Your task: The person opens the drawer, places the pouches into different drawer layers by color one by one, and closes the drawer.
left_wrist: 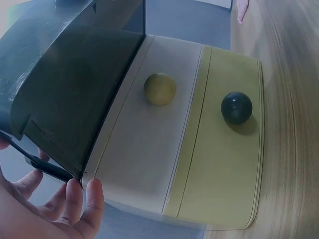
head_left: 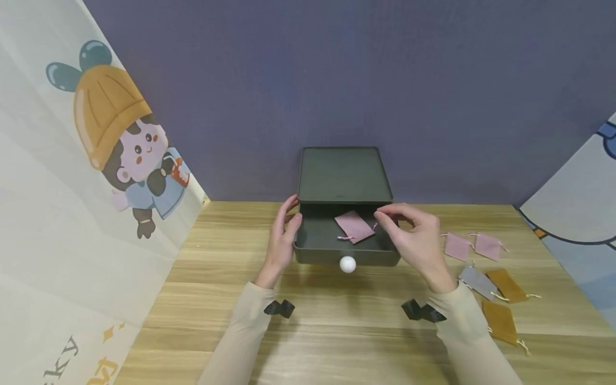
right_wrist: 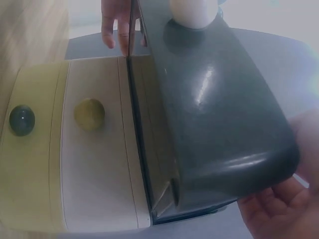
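A dark green cabinet (head_left: pixel 345 174) stands with its top drawer (head_left: pixel 315 255) pulled out and a white round knob (head_left: pixel 347 264) on its front. Inside the drawer lies a pink drawstring pouch (head_left: pixel 354 226). My left hand (head_left: pixel 281 238) holds the drawer's left side, thumb at the rim; the left wrist view shows several fingers (left_wrist: pixel 71 204) along the side. At the right side, my right hand (head_left: pixel 417 238) has thumb and forefinger together over the drawer, apparently pinching the pouch's cord. Its other fingers (right_wrist: pixel 279 199) are beside the drawer's right wall in the right wrist view.
To the right on the wooden table (head_left: pixel 212 299) lie more pouches: two pink (head_left: pixel 457 247), a grey one (head_left: pixel 477 282) and two mustard (head_left: pixel 500 322). Below the open drawer are a white drawer (left_wrist: pixel 144 144) and a yellow-green drawer (left_wrist: pixel 224 169). A grey-blue panel (head_left: pixel 337 75) rises behind.
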`<action>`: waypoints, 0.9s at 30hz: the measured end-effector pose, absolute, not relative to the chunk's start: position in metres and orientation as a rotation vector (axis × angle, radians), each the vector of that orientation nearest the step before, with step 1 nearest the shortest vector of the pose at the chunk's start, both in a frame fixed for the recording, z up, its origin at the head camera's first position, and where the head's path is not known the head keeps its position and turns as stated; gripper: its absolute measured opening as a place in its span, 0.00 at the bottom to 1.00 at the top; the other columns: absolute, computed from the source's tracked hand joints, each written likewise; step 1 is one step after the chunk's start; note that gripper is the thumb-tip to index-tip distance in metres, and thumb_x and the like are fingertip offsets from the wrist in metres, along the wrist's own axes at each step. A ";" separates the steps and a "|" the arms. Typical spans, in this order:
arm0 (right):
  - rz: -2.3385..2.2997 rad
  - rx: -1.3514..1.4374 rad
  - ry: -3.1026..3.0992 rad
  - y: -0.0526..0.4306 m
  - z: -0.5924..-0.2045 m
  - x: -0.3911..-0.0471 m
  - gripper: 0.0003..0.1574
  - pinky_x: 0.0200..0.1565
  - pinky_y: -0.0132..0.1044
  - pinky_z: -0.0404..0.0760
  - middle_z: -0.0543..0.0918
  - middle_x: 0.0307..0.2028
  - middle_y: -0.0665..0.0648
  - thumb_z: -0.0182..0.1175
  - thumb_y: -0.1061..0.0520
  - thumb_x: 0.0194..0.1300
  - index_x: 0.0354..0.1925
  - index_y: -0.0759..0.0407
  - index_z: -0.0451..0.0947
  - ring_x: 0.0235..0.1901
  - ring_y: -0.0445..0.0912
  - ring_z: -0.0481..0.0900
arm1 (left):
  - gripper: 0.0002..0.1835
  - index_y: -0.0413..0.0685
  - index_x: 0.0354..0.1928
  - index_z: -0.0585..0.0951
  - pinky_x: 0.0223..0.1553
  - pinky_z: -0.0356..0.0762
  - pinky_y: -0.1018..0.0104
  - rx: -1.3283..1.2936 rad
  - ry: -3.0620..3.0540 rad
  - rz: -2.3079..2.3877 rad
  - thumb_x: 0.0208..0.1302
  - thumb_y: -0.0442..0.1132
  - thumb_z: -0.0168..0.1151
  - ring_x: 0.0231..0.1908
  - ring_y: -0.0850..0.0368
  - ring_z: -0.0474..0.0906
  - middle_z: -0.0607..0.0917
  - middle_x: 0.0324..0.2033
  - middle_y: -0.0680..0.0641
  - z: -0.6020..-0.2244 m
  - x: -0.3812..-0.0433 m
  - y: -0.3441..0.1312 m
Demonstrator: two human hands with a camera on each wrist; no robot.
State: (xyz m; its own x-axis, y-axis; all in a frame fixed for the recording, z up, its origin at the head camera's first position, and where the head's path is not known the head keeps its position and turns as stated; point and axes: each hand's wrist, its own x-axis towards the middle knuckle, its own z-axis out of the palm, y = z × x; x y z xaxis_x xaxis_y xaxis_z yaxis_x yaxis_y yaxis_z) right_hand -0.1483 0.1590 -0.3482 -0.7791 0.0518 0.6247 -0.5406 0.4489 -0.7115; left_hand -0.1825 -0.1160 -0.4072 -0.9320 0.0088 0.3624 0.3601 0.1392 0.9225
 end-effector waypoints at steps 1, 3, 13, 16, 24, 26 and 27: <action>1.354 0.401 -2.115 0.160 -0.348 -0.148 0.08 0.42 0.20 0.81 0.93 0.35 0.54 0.73 0.68 0.64 0.41 0.58 0.93 0.35 0.30 0.85 | 0.31 0.46 0.80 0.67 0.61 0.78 0.53 -0.362 -2.146 -1.865 0.79 0.46 0.49 0.63 0.38 0.76 0.73 0.74 0.38 -0.407 -0.183 -0.116; 1.394 0.389 -2.090 0.161 -0.349 -0.146 0.08 0.43 0.20 0.82 0.92 0.36 0.47 0.73 0.69 0.63 0.41 0.60 0.93 0.36 0.31 0.86 | 0.30 0.46 0.80 0.67 0.61 0.77 0.51 -0.366 -2.139 -1.871 0.79 0.45 0.50 0.64 0.37 0.76 0.73 0.74 0.37 -0.407 -0.183 -0.116; 1.493 0.343 -1.961 0.172 -0.357 -0.143 0.07 0.41 0.19 0.83 0.93 0.37 0.45 0.72 0.73 0.62 0.38 0.67 0.91 0.35 0.32 0.88 | 0.30 0.45 0.79 0.68 0.61 0.76 0.52 -0.362 -2.132 -1.883 0.79 0.45 0.50 0.64 0.34 0.76 0.73 0.74 0.37 -0.406 -0.184 -0.114; 1.463 0.283 -2.015 0.176 -0.359 -0.142 0.05 0.39 0.19 0.82 0.91 0.36 0.33 0.73 0.69 0.64 0.39 0.65 0.92 0.34 0.32 0.87 | 0.30 0.46 0.79 0.67 0.62 0.76 0.52 -0.361 -2.130 -1.885 0.79 0.44 0.50 0.63 0.34 0.75 0.73 0.74 0.37 -0.406 -0.183 -0.115; 1.429 0.236 -2.127 0.187 -0.362 -0.146 0.04 0.38 0.20 0.82 0.88 0.35 0.27 0.73 0.65 0.66 0.40 0.63 0.92 0.33 0.31 0.86 | 0.30 0.45 0.79 0.67 0.60 0.76 0.52 -0.371 -2.125 -1.877 0.79 0.43 0.50 0.62 0.34 0.76 0.74 0.73 0.37 -0.405 -0.183 -0.115; 1.432 0.246 -2.110 0.191 -0.361 -0.147 0.05 0.38 0.20 0.83 0.88 0.35 0.27 0.72 0.67 0.66 0.41 0.66 0.91 0.32 0.31 0.86 | 0.30 0.46 0.79 0.68 0.60 0.76 0.53 -0.370 -2.130 -1.878 0.79 0.43 0.50 0.62 0.34 0.76 0.74 0.73 0.37 -0.405 -0.184 -0.115; 1.428 0.250 -2.104 0.193 -0.360 -0.147 0.05 0.38 0.19 0.83 0.88 0.34 0.27 0.72 0.68 0.66 0.41 0.66 0.91 0.32 0.30 0.86 | 0.30 0.46 0.79 0.68 0.59 0.77 0.53 -0.366 -2.127 -1.881 0.79 0.44 0.50 0.62 0.34 0.76 0.74 0.73 0.37 -0.405 -0.184 -0.116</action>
State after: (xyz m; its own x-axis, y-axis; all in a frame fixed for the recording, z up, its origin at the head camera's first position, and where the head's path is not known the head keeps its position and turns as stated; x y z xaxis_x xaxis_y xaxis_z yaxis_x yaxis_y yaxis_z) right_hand -0.1475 0.1934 -0.3603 -0.8152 0.1618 0.5562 -0.4571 0.4100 -0.7893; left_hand -0.1841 -0.1156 -0.4054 -0.9292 0.0055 0.3696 0.3675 0.1213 0.9221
